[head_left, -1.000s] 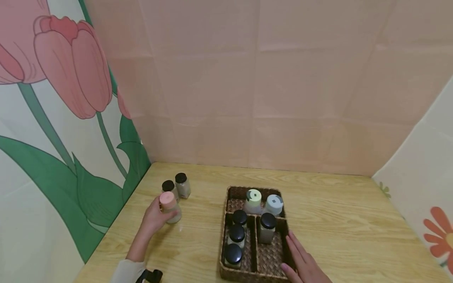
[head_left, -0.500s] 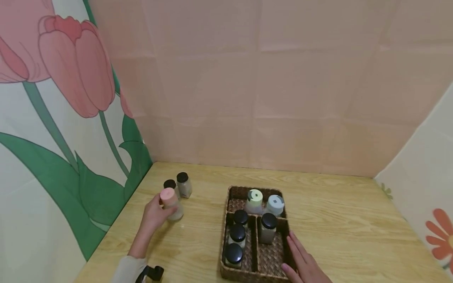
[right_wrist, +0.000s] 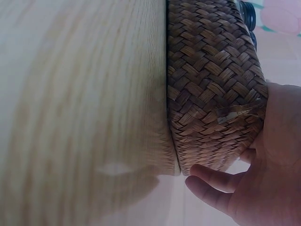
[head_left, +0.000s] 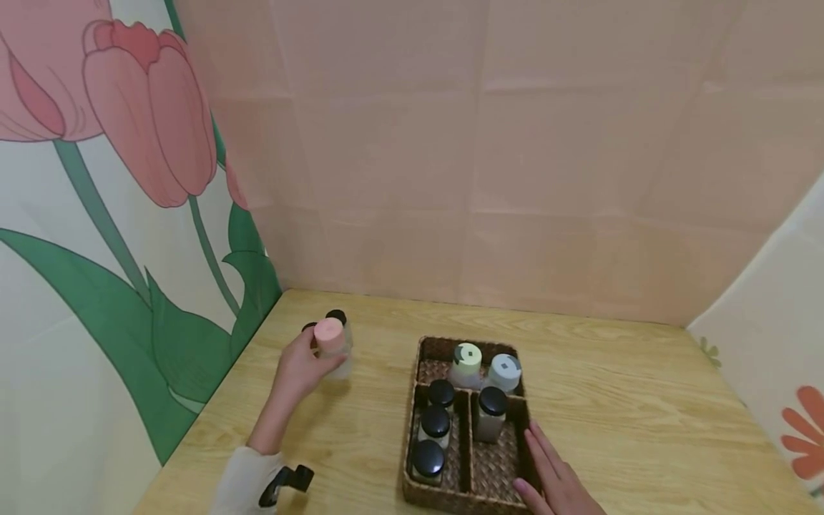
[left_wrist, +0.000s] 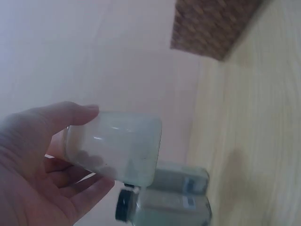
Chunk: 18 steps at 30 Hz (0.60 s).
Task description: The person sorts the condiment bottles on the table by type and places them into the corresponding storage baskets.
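Note:
My left hand [head_left: 301,368] grips a clear glass jar with a pink lid [head_left: 330,335], thumb on one side and fingers on the other. In the left wrist view the jar's glass body [left_wrist: 117,146] is tilted and lifted above the table. Just beyond it stand two black-lidded jars [head_left: 336,315], partly hidden by the held jar and hand. My right hand [head_left: 558,481] rests against the right side of a brown woven basket [head_left: 421,495], fingers fairly straight along its wall. The right wrist view shows fingertips [right_wrist: 200,172] near the basket's lower edge.
The basket has three compartments. At its back sit a yellow-green-lidded jar [head_left: 466,361] and a pale-blue-lidded jar [head_left: 505,372]. Several black-lidded jars [head_left: 428,458] line the front left compartment; another black-lidded jar [head_left: 492,415] stands front right. A pink cloth backdrop [head_left: 476,179] hangs behind the wooden table [head_left: 631,400].
My left hand has raised the pink-lidded jar off the table and carried it slightly away and to the right, covering more of the two black-lidded jars. My right hand stays at the basket.

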Each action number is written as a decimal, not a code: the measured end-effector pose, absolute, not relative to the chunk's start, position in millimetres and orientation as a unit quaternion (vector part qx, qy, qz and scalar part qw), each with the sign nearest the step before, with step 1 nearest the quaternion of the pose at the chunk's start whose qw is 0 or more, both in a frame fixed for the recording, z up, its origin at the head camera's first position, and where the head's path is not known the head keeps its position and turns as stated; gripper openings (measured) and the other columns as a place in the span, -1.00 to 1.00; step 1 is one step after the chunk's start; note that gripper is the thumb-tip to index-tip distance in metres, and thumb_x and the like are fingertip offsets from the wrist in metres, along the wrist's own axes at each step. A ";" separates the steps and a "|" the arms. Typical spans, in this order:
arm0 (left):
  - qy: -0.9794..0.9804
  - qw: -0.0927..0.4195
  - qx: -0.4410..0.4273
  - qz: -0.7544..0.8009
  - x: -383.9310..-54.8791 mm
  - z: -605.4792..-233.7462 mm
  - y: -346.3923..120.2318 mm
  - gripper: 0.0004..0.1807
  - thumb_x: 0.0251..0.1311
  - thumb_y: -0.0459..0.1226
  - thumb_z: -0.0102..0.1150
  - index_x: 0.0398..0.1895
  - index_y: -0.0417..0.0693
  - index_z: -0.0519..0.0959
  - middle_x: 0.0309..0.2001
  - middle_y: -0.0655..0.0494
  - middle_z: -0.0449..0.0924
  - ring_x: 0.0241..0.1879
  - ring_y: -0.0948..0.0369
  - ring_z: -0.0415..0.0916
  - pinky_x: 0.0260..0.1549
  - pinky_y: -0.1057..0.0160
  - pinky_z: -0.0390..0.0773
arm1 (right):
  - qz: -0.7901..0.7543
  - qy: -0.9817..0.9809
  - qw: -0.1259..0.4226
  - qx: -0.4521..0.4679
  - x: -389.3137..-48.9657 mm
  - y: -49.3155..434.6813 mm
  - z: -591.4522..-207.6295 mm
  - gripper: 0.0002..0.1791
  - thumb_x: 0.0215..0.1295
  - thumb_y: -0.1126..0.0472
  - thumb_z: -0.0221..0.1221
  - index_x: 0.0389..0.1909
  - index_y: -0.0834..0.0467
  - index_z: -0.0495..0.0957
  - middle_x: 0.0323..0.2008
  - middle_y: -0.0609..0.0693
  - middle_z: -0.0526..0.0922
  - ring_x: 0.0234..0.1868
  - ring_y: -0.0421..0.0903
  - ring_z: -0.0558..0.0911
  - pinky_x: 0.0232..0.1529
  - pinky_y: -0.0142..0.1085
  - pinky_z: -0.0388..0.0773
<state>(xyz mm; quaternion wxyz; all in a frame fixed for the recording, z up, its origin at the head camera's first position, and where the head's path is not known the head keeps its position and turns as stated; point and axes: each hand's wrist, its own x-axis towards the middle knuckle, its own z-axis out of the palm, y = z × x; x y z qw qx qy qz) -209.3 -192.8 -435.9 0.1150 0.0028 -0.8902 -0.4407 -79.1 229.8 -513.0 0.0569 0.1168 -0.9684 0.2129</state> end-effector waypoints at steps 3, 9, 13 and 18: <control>-0.890 0.118 -0.007 -0.440 -208.8 -430.3 -183.6 -0.33 0.05 -0.14 0.55 0.19 -0.22 0.51 0.06 -0.16 0.64 0.08 -0.09 0.58 0.04 -0.13 0.60 | 0.213 -0.969 0.056 0.115 -79.0 229.2 -512.6 -0.14 0.44 -0.25 0.11 0.46 0.34 0.27 0.49 0.29 0.24 0.37 0.27 0.42 0.17 0.20 0.48; -0.887 0.125 -0.035 -0.444 -208.6 -421.5 -166.9 -0.34 0.05 -0.09 0.55 0.18 -0.16 0.54 0.02 -0.10 0.66 0.02 -0.05 0.61 -0.05 -0.09 0.64 | 0.225 -0.968 0.037 0.106 -79.3 229.7 -510.4 -0.10 0.44 -0.30 0.06 0.48 0.34 0.25 0.51 0.29 0.20 0.38 0.30 0.40 0.19 0.24 0.46; -0.881 0.122 -0.046 -0.455 -208.7 -418.0 -157.0 -0.34 0.04 -0.07 0.55 0.19 -0.10 0.54 0.00 -0.04 0.66 0.03 -0.03 0.61 -0.06 -0.08 0.65 | 0.218 -0.968 0.055 0.113 -78.5 230.1 -512.4 -0.13 0.43 -0.26 0.11 0.46 0.34 0.27 0.49 0.28 0.24 0.36 0.27 0.44 0.16 0.21 0.48; -0.873 0.121 -0.069 -0.468 -212.9 -416.1 -144.8 -0.34 0.03 -0.07 0.56 0.20 -0.05 0.55 -0.02 0.03 0.65 0.03 0.04 0.60 -0.01 -0.03 0.65 | 0.209 -0.968 0.075 0.119 -77.2 229.9 -514.9 -0.14 0.43 -0.25 0.13 0.45 0.33 0.29 0.48 0.27 0.27 0.34 0.23 0.47 0.13 0.18 0.51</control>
